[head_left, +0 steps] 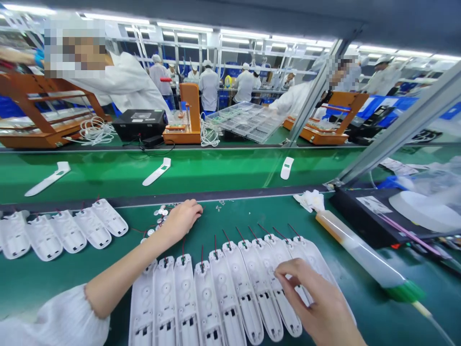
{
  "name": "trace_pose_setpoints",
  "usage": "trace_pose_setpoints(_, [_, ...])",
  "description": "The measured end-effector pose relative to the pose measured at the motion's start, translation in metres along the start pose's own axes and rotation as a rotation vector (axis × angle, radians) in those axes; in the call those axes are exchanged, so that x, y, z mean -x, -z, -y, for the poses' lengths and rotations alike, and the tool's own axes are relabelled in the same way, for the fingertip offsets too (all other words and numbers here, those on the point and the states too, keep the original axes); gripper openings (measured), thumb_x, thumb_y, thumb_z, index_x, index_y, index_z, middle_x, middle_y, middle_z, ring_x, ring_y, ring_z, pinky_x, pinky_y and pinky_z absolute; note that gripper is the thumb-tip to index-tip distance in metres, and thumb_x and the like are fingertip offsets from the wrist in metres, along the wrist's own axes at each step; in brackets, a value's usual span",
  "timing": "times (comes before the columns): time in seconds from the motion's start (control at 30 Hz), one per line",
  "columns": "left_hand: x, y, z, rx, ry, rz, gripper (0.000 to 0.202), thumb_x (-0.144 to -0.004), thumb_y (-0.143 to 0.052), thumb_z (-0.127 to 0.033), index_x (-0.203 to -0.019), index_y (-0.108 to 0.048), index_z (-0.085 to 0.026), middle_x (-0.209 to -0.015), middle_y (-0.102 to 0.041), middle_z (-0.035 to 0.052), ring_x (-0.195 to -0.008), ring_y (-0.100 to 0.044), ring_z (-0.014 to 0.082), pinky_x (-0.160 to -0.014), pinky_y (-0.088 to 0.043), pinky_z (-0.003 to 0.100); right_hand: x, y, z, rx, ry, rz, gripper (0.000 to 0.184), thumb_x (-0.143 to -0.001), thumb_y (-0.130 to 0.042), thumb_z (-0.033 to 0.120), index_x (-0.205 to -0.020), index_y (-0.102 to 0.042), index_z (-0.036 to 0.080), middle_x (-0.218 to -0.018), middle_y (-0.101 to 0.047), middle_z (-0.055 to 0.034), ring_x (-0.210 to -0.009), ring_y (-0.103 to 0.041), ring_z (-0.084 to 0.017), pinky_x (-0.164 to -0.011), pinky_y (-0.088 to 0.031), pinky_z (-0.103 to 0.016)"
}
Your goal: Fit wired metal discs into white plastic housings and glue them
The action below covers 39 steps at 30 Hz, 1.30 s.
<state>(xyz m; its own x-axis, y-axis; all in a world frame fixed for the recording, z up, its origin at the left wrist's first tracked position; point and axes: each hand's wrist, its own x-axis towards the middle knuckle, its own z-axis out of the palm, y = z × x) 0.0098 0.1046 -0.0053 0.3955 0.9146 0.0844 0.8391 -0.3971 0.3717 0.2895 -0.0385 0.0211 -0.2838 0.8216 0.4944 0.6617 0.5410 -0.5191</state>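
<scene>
Several long white plastic housings [186,300] lie side by side on the green bench, open side up, with thin red and black wires sticking out at their far ends. Over the right part of this row is my right hand [317,300], thumb and forefinger pinched together; whatever might be between them is too small to see. My left hand [183,218] reaches beyond the row with curled fingers, its fingertips low over the bench, and their grip is hidden. Beside it lie small round metal discs [161,211] with wires. Tiny loose pieces [220,205] are scattered to its right.
More white housings [74,230] line the left side. A large glue syringe [360,250] with a green end lies right, near a black box [374,216]. Across the green conveyor belt [223,168], carrying white covers [287,168], stand orange fixtures [190,115] and co-workers in white.
</scene>
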Motion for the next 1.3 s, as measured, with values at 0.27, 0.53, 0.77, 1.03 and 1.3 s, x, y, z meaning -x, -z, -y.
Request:
trace_pose_setpoints(0.27, [-0.007,-0.004,0.002,0.183,0.029,-0.099,0.011,-0.078,-0.049,-0.023,-0.072,-0.057,-0.018,-0.084,-0.050,0.0039,-0.078,-0.051,0.0196,-0.073,-0.041,0.033,0.037,-0.022,0.022,0.234,0.220,-0.030,0.029,-0.085,-0.037,0.005,-0.068,-0.056,0.019,-0.067,-0.054,-0.0014,-0.064,-0.048,-0.015,-0.066,-0.043,-0.029])
trace_pose_setpoints(0.53, [-0.010,0.013,-0.014,0.567,0.191,-0.238,0.027,-0.076,-0.053,-0.040,-0.084,-0.058,-0.015,-0.070,-0.059,0.0018,-0.058,-0.054,0.0124,-0.055,-0.043,0.025,0.045,-0.032,0.027,0.324,0.241,-0.061,0.042,-0.095,-0.026,0.014,-0.068,-0.057,0.020,-0.067,-0.055,-0.0001,-0.066,-0.052,-0.013,-0.077,-0.039,-0.031])
trace_pose_setpoints(0.77, [0.003,0.017,-0.021,0.749,0.246,-0.185,0.040,-0.073,-0.055,-0.047,-0.090,-0.062,-0.012,-0.071,-0.065,0.0055,-0.053,-0.058,0.0129,-0.054,-0.050,0.028,0.050,-0.027,0.030,0.437,0.340,0.012,0.035,-0.091,-0.032,0.003,-0.078,-0.061,0.019,-0.072,-0.063,0.0006,-0.069,-0.057,-0.015,-0.077,-0.042,-0.033])
trace_pose_setpoints(1.03, [0.008,0.006,-0.027,0.589,0.223,-0.134,0.026,-0.068,-0.056,-0.041,-0.076,-0.063,-0.017,-0.075,-0.068,0.0048,-0.064,-0.062,0.0171,-0.052,-0.050,0.026,0.034,-0.015,0.027,0.360,0.307,-0.012,0.031,-0.096,-0.034,0.023,-0.086,-0.063,0.021,-0.076,-0.066,0.0009,-0.069,-0.060,-0.014,-0.073,-0.043,-0.031])
trace_pose_setpoints(1.3, [0.010,0.020,-0.006,0.284,0.198,-0.205,0.015,-0.072,-0.054,-0.033,-0.070,-0.065,-0.023,-0.072,-0.067,0.0021,-0.065,-0.060,0.0197,-0.061,-0.045,0.027,0.003,-0.012,0.026,0.285,0.299,-0.109,0.023,-0.087,-0.042,0.009,-0.085,-0.062,0.020,-0.080,-0.064,-0.0018,-0.073,-0.056,-0.015,-0.075,-0.042,-0.033])
